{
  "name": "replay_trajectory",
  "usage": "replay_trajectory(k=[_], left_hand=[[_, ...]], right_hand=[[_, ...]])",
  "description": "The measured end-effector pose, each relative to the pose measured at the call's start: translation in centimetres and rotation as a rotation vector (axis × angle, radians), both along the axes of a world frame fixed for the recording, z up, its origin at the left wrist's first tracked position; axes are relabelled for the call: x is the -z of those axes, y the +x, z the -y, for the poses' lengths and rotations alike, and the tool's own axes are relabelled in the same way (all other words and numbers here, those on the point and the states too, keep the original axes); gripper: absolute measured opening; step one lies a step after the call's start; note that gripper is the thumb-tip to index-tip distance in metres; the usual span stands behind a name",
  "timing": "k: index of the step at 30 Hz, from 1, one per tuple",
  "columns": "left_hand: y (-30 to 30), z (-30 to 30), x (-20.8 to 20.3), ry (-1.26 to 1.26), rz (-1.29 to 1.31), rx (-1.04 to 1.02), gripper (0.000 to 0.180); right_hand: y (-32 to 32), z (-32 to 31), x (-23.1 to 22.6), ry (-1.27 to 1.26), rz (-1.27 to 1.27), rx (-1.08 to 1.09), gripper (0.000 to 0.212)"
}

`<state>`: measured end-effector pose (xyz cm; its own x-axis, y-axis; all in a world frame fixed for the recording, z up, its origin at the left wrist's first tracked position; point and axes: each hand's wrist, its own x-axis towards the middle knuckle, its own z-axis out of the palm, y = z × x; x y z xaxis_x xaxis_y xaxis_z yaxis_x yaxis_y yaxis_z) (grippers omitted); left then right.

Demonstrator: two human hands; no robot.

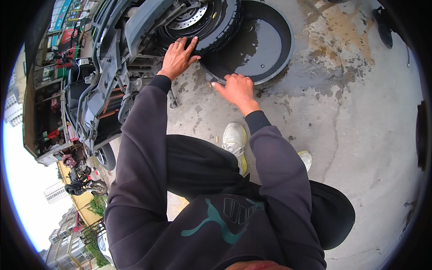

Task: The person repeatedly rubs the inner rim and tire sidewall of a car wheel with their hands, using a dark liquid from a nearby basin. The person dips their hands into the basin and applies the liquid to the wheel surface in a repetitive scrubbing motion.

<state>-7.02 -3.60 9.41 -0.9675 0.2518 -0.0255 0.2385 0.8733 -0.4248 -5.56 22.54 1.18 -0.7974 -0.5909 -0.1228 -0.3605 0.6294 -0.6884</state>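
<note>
My left hand (177, 59) lies with fingers spread against the black tyre (223, 33) of a scooter wheel. The wheel carries a perforated metal brake disc (191, 19), and its lower edge dips into a wide black basin (290, 42) of dark water (265, 45). At the basin's near rim is my right hand (238, 91), its fingers curled over the edge and the thumb stretched to the left outside it. The inside ends of those fingers are partly hidden.
A grey scooter body (105, 67) with exposed frame fills the upper left. My white shoe (234, 141) stands on concrete below the basin. Wet, brownish stains (337, 36) spread to the basin's right. A dark shoe (382, 28) shows at far right, and a parked motorcycle (81, 182) at left.
</note>
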Motion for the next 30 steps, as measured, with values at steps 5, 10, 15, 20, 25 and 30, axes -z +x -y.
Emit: replay_trajectory(k=[5,10,15,20,25,30], left_hand=[[-3.3,-5.4,2.9,0.099,-0.173,-0.028,0.075],[-9.0,-10.6,5.1,0.022,-0.272,-0.171,0.079],[-13.1,-11.2,3.2,-0.056,-0.099,-0.229,0.079],[-11.3,-13.9,-6.9,-0.139,0.494,-0.279,0.049],[0.7,-21.7,-16.7,-0.024,0.509,-0.219,0.038],[4.8,-20.8,-13.0,0.004,0.975,-0.286,0.039]], right_hand=[[-1.1,-0.5,0.1,0.014,0.158,-0.083,0.063],[-2.0,-0.5,-0.3,0.062,0.262,-0.155,0.067],[-3.3,0.2,-0.5,0.032,0.412,-0.218,0.067],[-8.5,1.4,4.9,-0.668,0.803,0.575,0.063],[-14.6,-1.5,9.1,-0.626,0.545,1.335,0.050],[-13.0,3.2,14.6,-0.623,0.858,1.393,0.046]])
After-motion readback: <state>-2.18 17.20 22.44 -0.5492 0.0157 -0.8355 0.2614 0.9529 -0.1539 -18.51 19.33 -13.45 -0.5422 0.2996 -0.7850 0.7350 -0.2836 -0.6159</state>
